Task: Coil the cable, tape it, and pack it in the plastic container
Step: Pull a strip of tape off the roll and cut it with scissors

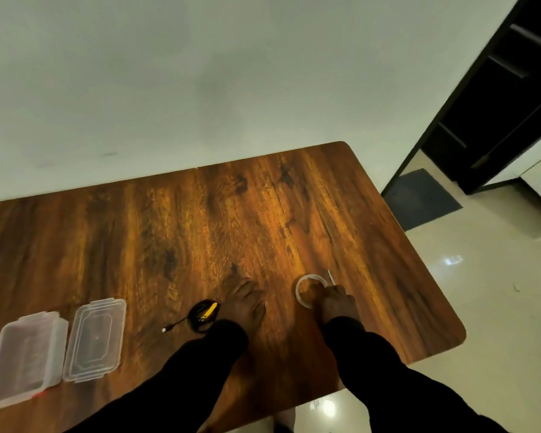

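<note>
1. The coiled black cable, bound with a yellow strip, lay on the wooden table, its plug end trailing toward 8 o'clock.
2. The left hand rested flat at the cable's 3 o'clock, fingers extended, grasping nothing.
3. The right hand gripped the clear tape roll.
4. The plastic container and its lid sat side by side, at the cable's 8 o'clock.

A dark wooden table with rounded corners stands against a plain pale wall. To its right lies a glossy cream tiled floor catching bright reflections of light, with a dark mat before a black-framed doorway.
</note>
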